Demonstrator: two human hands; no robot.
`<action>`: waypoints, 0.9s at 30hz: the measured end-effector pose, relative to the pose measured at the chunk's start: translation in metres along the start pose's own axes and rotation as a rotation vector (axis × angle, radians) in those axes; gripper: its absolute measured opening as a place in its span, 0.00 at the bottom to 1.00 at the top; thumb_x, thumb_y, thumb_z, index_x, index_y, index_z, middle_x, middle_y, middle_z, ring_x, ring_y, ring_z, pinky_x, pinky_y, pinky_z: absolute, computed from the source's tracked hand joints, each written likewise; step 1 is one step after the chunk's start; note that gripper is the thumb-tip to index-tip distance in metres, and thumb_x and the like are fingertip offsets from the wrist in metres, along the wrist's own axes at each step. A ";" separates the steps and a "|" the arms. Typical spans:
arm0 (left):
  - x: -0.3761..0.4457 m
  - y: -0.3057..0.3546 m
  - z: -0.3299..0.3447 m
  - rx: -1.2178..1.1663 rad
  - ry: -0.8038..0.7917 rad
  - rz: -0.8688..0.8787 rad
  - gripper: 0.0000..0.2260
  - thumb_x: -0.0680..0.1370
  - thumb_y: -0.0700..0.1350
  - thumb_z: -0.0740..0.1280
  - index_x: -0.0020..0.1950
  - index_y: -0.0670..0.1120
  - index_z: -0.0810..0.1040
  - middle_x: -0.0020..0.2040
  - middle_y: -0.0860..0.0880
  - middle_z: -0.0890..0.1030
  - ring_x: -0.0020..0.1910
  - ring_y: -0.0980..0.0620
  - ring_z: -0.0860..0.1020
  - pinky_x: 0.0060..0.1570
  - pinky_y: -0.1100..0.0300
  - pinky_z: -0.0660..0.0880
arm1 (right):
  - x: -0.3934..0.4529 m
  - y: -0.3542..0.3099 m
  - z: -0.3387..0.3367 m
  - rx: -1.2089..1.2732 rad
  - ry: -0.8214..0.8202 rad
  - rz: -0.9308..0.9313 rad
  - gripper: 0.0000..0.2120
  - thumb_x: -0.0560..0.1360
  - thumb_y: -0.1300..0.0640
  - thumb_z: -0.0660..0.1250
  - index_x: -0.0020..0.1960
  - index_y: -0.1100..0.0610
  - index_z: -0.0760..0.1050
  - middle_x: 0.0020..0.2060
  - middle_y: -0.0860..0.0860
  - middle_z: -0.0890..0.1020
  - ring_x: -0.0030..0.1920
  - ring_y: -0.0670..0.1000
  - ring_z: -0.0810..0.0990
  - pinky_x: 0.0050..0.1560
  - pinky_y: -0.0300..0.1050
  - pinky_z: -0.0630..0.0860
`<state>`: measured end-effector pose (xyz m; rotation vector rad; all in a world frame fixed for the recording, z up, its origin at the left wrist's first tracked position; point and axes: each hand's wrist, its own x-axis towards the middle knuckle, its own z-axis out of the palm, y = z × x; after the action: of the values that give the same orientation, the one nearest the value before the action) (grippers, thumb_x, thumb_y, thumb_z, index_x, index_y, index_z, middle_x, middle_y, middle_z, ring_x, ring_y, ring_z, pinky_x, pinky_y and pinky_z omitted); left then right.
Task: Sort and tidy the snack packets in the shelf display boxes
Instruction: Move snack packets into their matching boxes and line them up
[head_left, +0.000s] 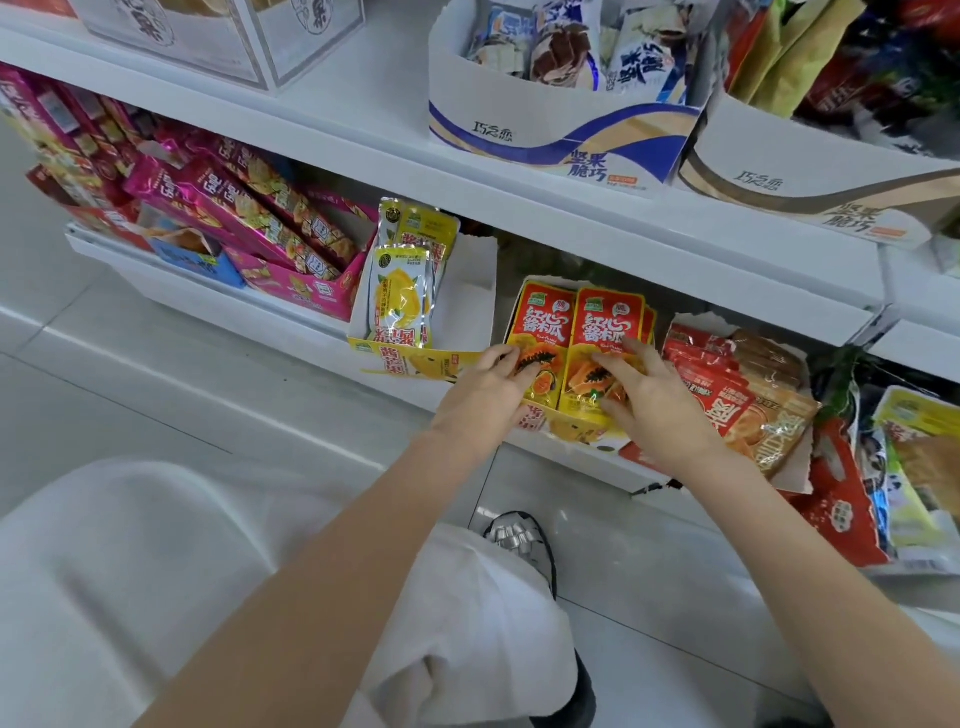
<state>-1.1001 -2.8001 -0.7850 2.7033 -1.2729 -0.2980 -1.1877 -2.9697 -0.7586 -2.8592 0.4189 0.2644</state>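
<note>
We see two bare hands on a low shelf box. The left hand (488, 387) has its fingers curled over the lower edge of the left red-and-orange papaya packet (537, 343); the right hand (652, 397) rests spread fingers on the right papaya packet (605, 338) beside it. Both packets stand upright in a yellow display box (576, 423) just under the fingers. Left of the hands, a white-walled box (467, 291) holds yellow mango packets (400, 296). Right of the hands, red packets (727, 395) fill another torn box.
</note>
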 end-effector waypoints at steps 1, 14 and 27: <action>0.001 0.000 0.000 -0.005 0.000 0.000 0.24 0.80 0.47 0.59 0.75 0.46 0.57 0.75 0.43 0.59 0.74 0.47 0.52 0.72 0.52 0.57 | 0.003 -0.002 -0.001 -0.003 -0.004 0.018 0.26 0.76 0.55 0.64 0.72 0.49 0.61 0.72 0.56 0.58 0.70 0.61 0.60 0.69 0.56 0.62; -0.014 -0.019 -0.018 -0.067 0.231 -0.131 0.21 0.77 0.42 0.60 0.71 0.47 0.65 0.71 0.47 0.64 0.70 0.47 0.59 0.68 0.53 0.57 | -0.010 -0.011 -0.006 -0.031 0.109 0.027 0.18 0.77 0.56 0.63 0.66 0.55 0.70 0.69 0.58 0.64 0.67 0.61 0.61 0.67 0.57 0.64; -0.023 -0.035 -0.016 -0.174 0.105 -0.441 0.21 0.76 0.42 0.63 0.69 0.47 0.66 0.71 0.40 0.56 0.67 0.36 0.58 0.65 0.48 0.63 | -0.028 -0.020 0.029 0.105 0.201 0.144 0.12 0.76 0.56 0.64 0.50 0.66 0.78 0.52 0.60 0.74 0.53 0.59 0.73 0.52 0.51 0.72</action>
<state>-1.0848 -2.7598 -0.7744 2.7749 -0.5822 -0.2907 -1.2124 -2.9359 -0.7766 -2.7651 0.6580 -0.0204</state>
